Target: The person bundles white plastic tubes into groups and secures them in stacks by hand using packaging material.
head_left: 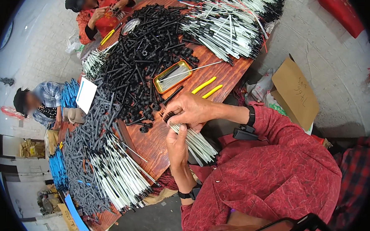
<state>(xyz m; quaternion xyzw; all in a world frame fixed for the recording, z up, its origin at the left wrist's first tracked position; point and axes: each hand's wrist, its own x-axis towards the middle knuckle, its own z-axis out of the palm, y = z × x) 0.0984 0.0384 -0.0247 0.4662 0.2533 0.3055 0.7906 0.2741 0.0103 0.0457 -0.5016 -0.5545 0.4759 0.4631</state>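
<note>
At the near edge of the brown wooden worktop [150,145], the left hand [177,144] is closed around a bundle of thin white plastic rods with black ends [198,143], which lies between both hands. The right hand [191,109] is curled over the black ends at the top of this bundle; its fingertips are hidden, so the exact grip is hard to tell. At 11 o'clock from the hands a big heap of black plastic connector parts [142,59] covers the worktop. At 12 o'clock stand a small yellow-rimmed metal tray [172,77] and two yellow-handled tools [207,88]. More finished white rods [231,24] lie at 1 o'clock, others [119,175] at 8 o'clock. Two other persons sit at the far side, partly cut off.
</note>
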